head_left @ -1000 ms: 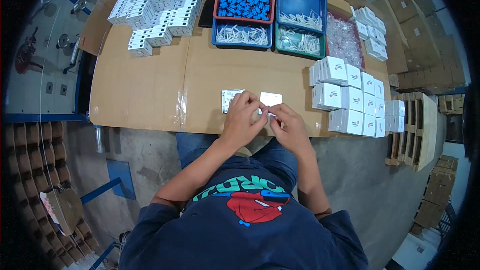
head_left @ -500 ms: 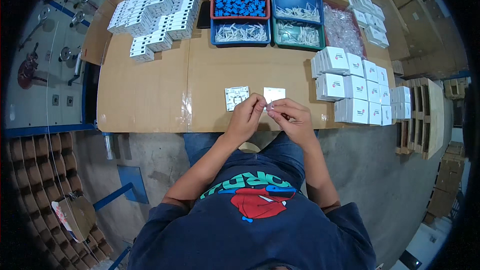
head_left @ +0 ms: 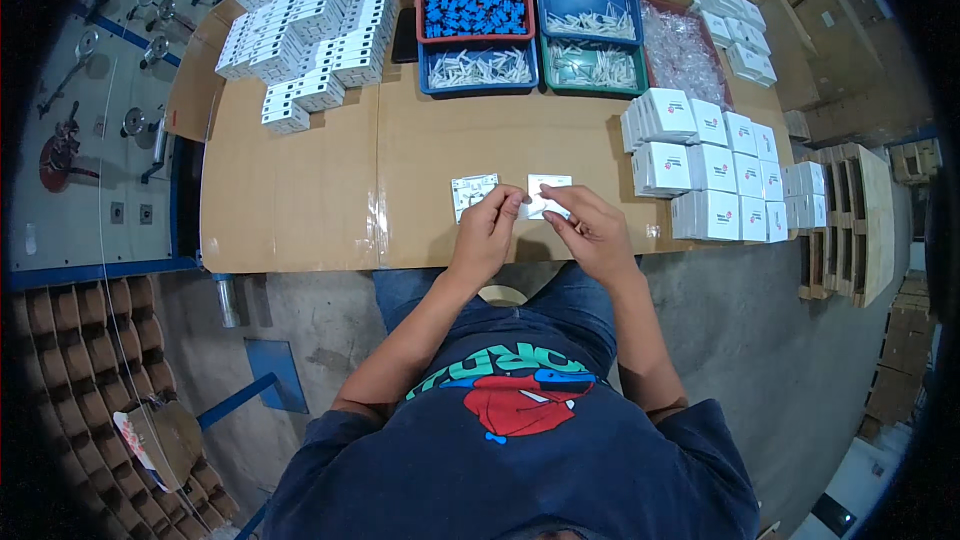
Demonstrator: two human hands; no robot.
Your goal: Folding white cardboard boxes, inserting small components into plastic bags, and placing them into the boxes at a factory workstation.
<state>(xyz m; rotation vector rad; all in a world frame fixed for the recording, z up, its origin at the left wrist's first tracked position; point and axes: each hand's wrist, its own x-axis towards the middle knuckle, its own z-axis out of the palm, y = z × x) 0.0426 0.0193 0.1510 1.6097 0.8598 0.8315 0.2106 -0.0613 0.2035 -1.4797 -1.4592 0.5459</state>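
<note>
While the left hand [head_left: 487,230] pinches, contents unclear, the right hand [head_left: 598,232], fingers apart, hovers nearer the white plate [head_left: 557,181] just ahead.

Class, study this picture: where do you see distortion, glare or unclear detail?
In the head view, the corners go black and the brown compartment grid curves near the rim; same view, the clear plastic bags show bright glints; same view, fine detail at the tips of the left hand is too small to identify.
</note>
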